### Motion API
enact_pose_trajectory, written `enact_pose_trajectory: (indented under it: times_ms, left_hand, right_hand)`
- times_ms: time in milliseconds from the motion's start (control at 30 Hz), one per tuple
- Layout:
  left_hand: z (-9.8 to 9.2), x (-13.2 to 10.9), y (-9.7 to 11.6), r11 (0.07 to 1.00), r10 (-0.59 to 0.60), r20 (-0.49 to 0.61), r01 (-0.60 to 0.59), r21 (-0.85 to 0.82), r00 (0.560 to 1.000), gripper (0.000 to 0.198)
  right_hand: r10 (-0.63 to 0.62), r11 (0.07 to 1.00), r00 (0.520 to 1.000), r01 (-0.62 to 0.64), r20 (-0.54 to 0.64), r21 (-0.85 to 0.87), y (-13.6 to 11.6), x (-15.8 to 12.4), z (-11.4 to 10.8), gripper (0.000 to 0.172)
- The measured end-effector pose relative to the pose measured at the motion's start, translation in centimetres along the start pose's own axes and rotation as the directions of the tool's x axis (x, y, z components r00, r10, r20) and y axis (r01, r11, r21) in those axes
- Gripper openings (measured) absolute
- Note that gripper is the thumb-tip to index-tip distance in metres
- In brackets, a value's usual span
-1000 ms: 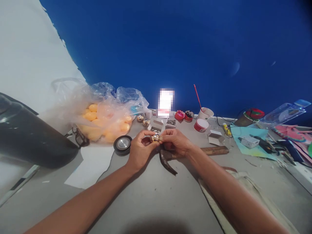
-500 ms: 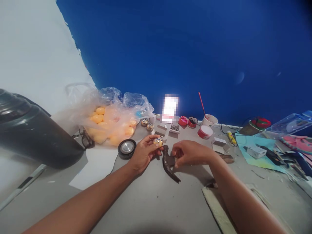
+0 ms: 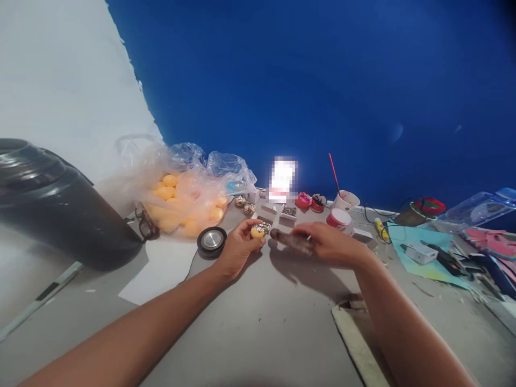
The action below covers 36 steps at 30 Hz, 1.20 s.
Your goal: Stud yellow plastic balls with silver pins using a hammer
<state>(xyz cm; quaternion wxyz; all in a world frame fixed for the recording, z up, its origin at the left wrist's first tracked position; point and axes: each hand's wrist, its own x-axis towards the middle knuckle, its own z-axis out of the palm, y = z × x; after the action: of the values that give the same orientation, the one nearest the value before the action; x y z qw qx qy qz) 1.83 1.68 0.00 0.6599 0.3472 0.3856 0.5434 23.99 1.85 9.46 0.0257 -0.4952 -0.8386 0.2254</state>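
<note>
My left hand (image 3: 237, 250) is closed round a small orange ball (image 3: 258, 231) partly covered with silver thumbtacks. Its bare orange side faces me. In my right hand (image 3: 332, 244) is a claw hammer (image 3: 292, 241), gripped close to its head and smeared by motion. The hammer's striking end lies just right of the ball; whether they touch I cannot tell. Behind the ball, small white boxes hold silver tacks, one of them an open box (image 3: 288, 213). Two studded balls (image 3: 244, 205) rest on the table beyond my left hand.
A plastic bag of orange balls (image 3: 183, 207) and a dark round lid (image 3: 212, 242) are at left, near a big dark bottle (image 3: 60, 209). Pink tubs, a paper cup (image 3: 345, 201) and a lit, blurred-out screen (image 3: 282, 180) stand at the back. A pale board (image 3: 357, 336) lies front right.
The hammer has been raised and turned, its head swinging from pointing down at the table to lying level beside the ball. The ball has rotated in my left hand, showing more orange.
</note>
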Motion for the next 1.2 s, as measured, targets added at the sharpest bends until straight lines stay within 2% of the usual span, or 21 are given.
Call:
enact_pose_trajectory:
  times_ms: [67,133,200,267,367,467,667,800,833,967,1033,1133,1200]
  left_hand:
    - [0.0,0.0,-0.2,0.998,0.017,-0.019,-0.016,0.063,1.000,0.051]
    - [0.0,0.0,-0.2,0.994,0.025,-0.017,-0.023,0.108,1.000,0.049]
    - [-0.1,-0.1,-0.2,0.991,0.038,0.003,-0.038,0.125,0.999,0.047]
    - [-0.1,-0.1,-0.1,0.991,0.048,0.022,-0.051,0.126,0.999,0.046]
    - [0.0,0.0,-0.1,0.989,0.047,0.026,-0.050,0.139,0.999,0.050]
    - [0.0,0.0,-0.1,0.989,0.031,0.031,-0.035,0.144,0.999,0.053]
    - [0.1,-0.1,0.1,0.987,0.017,0.041,-0.023,0.160,0.999,0.052]
    - [0.1,-0.1,0.0,0.988,0.013,0.041,-0.019,0.155,0.999,0.052]
    - [0.1,-0.1,0.0,0.988,0.011,0.045,-0.018,0.154,0.999,0.052]
    - [0.0,-0.1,0.0,0.988,0.001,0.054,-0.009,0.154,0.999,0.051]
    - [0.0,-0.1,0.0,0.989,-0.001,0.059,-0.008,0.149,0.998,0.052]
    - [-0.1,-0.1,-0.1,0.990,0.007,0.084,-0.019,0.142,0.996,0.052]
    - [-0.2,-0.1,-0.1,0.988,0.002,0.102,-0.017,0.151,0.995,0.050]
  right_hand:
    - [-0.002,0.997,0.986,0.014,-0.167,0.072,-0.5,-0.4,-0.4,0.031]
    - [0.006,0.998,0.938,0.015,-0.347,0.058,-1.4,-0.5,-0.2,0.034]
    - [-0.022,1.000,0.898,0.023,-0.440,-0.002,-2.3,-0.3,0.3,0.035]
    - [-0.030,0.998,0.904,0.002,-0.426,-0.067,-3.2,-0.1,0.8,0.034]
    - [0.060,0.969,0.942,-0.134,-0.331,-0.207,-3.8,0.3,1.2,0.037]
    - [0.087,0.938,0.945,-0.184,-0.314,-0.294,-4.0,0.3,1.3,0.041]
    - [0.046,0.933,0.940,-0.161,-0.337,-0.321,-3.9,0.0,1.5,0.040]
    - [-0.061,0.950,0.851,-0.110,-0.521,-0.291,-3.7,-0.3,1.3,0.038]
    - [-0.067,0.953,0.848,-0.102,-0.525,-0.286,-3.7,-0.4,1.2,0.037]
    - [0.019,0.946,0.928,-0.137,-0.373,-0.294,-3.7,-0.3,1.2,0.035]
    - [-0.003,0.949,0.911,-0.127,-0.412,-0.288,-3.8,-0.4,1.2,0.035]
    - [-0.067,0.965,0.855,-0.076,-0.515,-0.252,-4.0,-0.6,1.2,0.036]
    - [-0.033,0.963,0.881,-0.099,-0.472,-0.251,-3.9,-0.5,1.2,0.034]
